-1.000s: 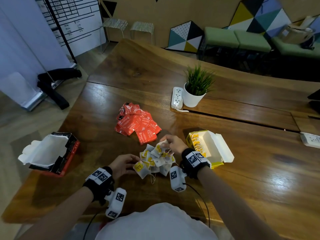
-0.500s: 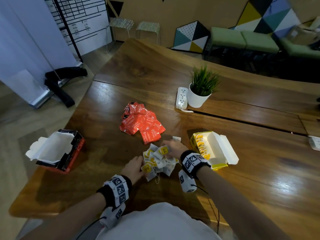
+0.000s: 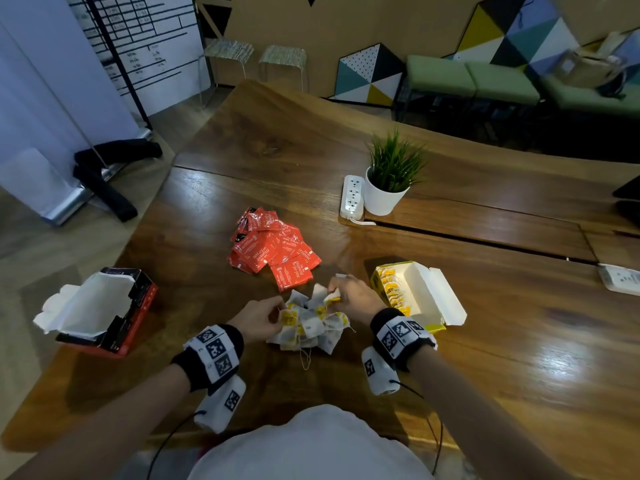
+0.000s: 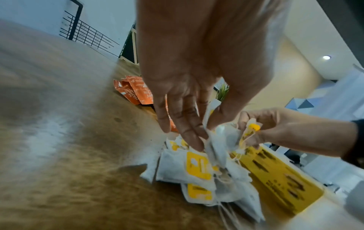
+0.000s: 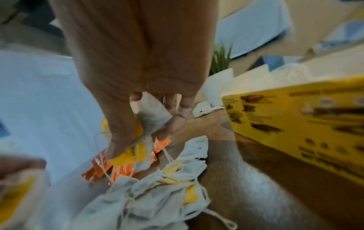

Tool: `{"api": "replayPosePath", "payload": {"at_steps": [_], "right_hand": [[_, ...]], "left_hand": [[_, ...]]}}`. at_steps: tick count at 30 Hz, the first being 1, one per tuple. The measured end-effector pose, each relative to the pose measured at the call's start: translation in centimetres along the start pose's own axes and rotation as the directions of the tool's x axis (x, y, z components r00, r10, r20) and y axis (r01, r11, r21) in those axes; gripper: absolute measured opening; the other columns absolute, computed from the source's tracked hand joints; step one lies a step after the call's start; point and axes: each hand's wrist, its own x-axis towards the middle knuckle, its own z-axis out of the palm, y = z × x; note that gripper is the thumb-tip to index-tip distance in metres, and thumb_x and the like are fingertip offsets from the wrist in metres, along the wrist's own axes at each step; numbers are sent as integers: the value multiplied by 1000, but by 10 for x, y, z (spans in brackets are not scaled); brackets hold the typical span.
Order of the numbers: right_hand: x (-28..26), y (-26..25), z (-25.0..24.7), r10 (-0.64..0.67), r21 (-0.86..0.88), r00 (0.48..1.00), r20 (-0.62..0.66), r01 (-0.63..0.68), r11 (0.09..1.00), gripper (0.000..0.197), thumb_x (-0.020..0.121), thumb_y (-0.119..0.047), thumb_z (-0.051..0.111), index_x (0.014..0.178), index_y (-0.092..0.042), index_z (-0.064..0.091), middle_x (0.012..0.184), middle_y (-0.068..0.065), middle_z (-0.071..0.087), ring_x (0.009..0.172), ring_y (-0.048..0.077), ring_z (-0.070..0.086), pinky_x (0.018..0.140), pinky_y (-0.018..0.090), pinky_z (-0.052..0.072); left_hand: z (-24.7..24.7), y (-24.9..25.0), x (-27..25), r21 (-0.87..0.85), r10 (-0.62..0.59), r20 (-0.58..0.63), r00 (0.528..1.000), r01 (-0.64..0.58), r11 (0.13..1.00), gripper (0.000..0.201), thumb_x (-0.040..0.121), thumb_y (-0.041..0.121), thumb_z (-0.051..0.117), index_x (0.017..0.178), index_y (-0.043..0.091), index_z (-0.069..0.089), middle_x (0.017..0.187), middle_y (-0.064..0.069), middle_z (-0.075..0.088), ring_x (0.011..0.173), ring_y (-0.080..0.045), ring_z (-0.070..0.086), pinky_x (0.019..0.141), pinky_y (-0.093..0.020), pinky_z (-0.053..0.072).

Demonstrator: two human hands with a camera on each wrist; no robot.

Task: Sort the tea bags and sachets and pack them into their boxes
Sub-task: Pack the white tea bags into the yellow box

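Observation:
A heap of white tea bags (image 3: 311, 327) with yellow tags lies on the wooden table (image 3: 519, 358) right in front of me. My left hand (image 3: 278, 315) pinches one bag (image 4: 214, 140) at the heap's left side. At the heap's far right, my right hand (image 3: 334, 294) pinches another tea bag (image 5: 153, 118) with its yellow tag (image 5: 130, 154), strings trailing down to the heap (image 5: 153, 196). Red sachets (image 3: 273, 251) lie piled just beyond. An open yellow box (image 3: 420, 299), partly filled with tea bags, stands right of my right hand. An open red and black box (image 3: 104, 313) sits at the left.
A potted plant (image 3: 389, 181) and a white power strip (image 3: 352, 197) stand further back on the table. Another power strip (image 3: 620, 278) lies at the right edge. The table's near edge runs close to my body, and the red and black box sits near the left edge.
My left hand has moved right into the heap and now pinches a bag. My right hand has stayed at the heap's far side, holding a bag.

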Motion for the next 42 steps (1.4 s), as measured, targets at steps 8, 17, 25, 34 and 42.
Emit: {"api": "replayPosePath", "payload": {"at_steps": [8, 17, 25, 34, 42], "right_hand": [[-15, 19, 6, 171, 630, 984, -46, -104, 770, 27, 76, -9, 73, 95, -20, 58, 99, 3, 59, 87, 19, 61, 63, 27, 53], [-41, 27, 10, 238, 886, 962, 135, -224, 405, 8, 83, -9, 67, 89, -10, 62, 86, 6, 65, 72, 11, 63, 57, 20, 53], [-59, 18, -4, 176, 904, 983, 56, -125, 410, 17, 80, -4, 68, 90, -14, 58, 88, 4, 65, 73, 11, 63, 62, 24, 52], [-55, -29, -34, -40, 774, 968, -248, 223, 593, 18, 81, -3, 67, 87, -20, 69, 83, -7, 71, 75, 5, 64, 67, 20, 53], [-54, -27, -39, -320, 439, 855, -409, 491, 753, 27, 80, 1, 65, 96, -20, 73, 103, -2, 70, 102, 12, 59, 92, 32, 46]], "left_hand": [[-9, 0, 15, 288, -33, 259, 965, -44, 956, 28, 90, 20, 57, 116, 10, 61, 121, -8, 54, 113, -20, 51, 92, -25, 39], [11, 3, 6, 562, 141, 182, 973, -221, 797, 20, 91, 21, 51, 109, 13, 57, 118, -5, 45, 98, -22, 53, 83, -34, 47], [-25, 9, -11, -184, -67, 5, 998, 67, 981, 8, 85, 21, 64, 86, 14, 60, 92, -2, 64, 86, -11, 59, 73, -21, 47], [-20, 52, -16, -793, -29, 225, 974, 200, 575, 36, 87, 8, 60, 120, 13, 47, 120, -18, 52, 108, -32, 57, 82, -43, 51], [-27, 87, -25, -862, 110, 178, 978, 101, 496, 22, 93, -3, 42, 104, 11, 56, 103, -6, 60, 90, -18, 65, 67, -35, 59]]}}
